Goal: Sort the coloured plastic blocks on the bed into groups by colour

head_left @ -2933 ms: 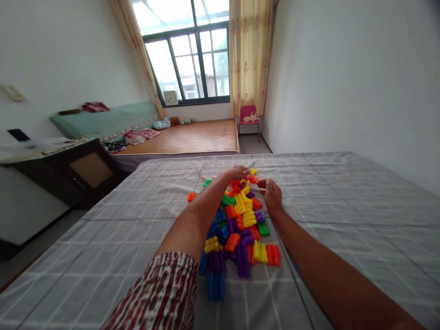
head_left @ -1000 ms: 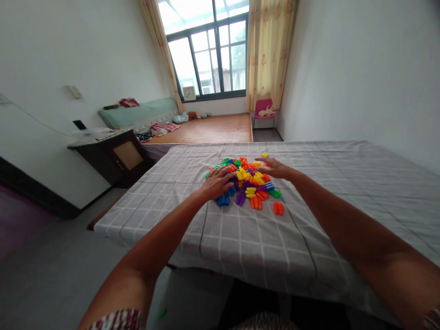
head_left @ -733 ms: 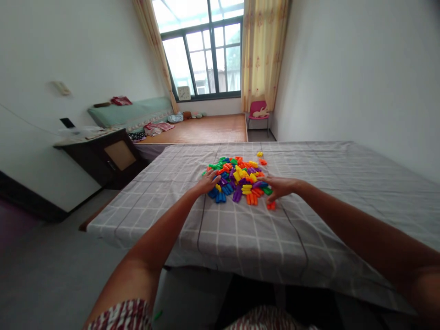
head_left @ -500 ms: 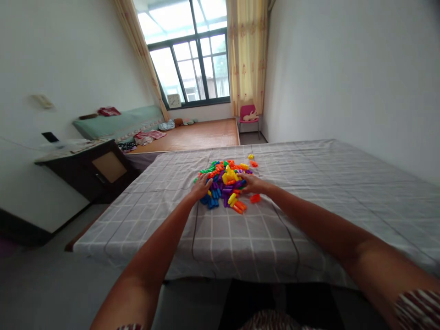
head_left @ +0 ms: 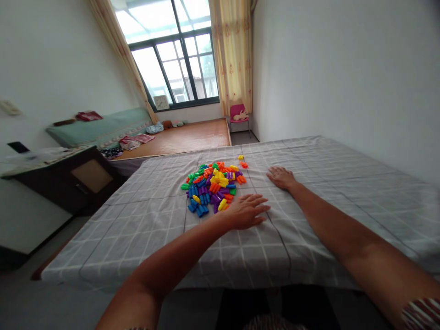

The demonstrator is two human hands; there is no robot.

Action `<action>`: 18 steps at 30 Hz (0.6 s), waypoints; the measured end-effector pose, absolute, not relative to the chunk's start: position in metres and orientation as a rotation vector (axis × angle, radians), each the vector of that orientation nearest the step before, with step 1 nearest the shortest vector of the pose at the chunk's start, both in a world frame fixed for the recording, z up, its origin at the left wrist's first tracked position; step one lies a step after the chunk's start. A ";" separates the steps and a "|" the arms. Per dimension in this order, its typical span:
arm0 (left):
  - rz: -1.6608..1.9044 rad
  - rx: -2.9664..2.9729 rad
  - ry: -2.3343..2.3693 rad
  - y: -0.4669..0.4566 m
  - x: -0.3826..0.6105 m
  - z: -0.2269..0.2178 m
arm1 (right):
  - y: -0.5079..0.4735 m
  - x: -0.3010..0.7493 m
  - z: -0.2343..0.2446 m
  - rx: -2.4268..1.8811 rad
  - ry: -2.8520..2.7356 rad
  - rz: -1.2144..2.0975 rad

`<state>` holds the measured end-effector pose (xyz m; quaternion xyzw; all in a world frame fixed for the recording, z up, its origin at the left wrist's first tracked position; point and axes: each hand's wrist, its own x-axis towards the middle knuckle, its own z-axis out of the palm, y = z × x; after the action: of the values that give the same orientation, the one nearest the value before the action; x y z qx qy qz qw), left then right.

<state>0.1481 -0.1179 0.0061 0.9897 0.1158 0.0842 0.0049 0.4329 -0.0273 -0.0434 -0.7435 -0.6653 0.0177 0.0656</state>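
A heap of small plastic toy pieces (head_left: 205, 189) in blue, purple, orange, yellow and green lies on the grey checked cloth (head_left: 144, 229). My left hand (head_left: 246, 211) is at the heap's near right side, palm down, fingers stretched to the right. It covers part of the heap's edge, so anything under it is hidden. Farther right, my right hand (head_left: 282, 177) rests flat on the cloth with its fingers spread, apart from the heap. Just beyond the heap lie a loose yellow piece (head_left: 240, 157) and a loose orange piece (head_left: 244, 165).
Behind the cloth-covered surface is a low wooden bed (head_left: 195, 135) with clothes (head_left: 135, 141) on it. A dark cabinet (head_left: 92, 178) stands at the left. A pink chair (head_left: 237, 110) is by the curtain, and a white wall (head_left: 337, 82) runs along the right.
Both hands have left the sides of the heap. My left hand swung right across its near edge; my right hand moved right onto the cloth. The view has turned slightly right.
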 end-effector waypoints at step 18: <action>0.456 3.084 0.202 -0.107 0.143 -0.011 | -0.022 0.460 -0.063 -2.109 -2.031 -0.072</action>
<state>0.1433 -0.1067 -0.0108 0.9871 0.0645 0.1460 0.0087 0.4598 -0.0218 -0.0633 -0.7161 -0.6895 -0.0243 0.1060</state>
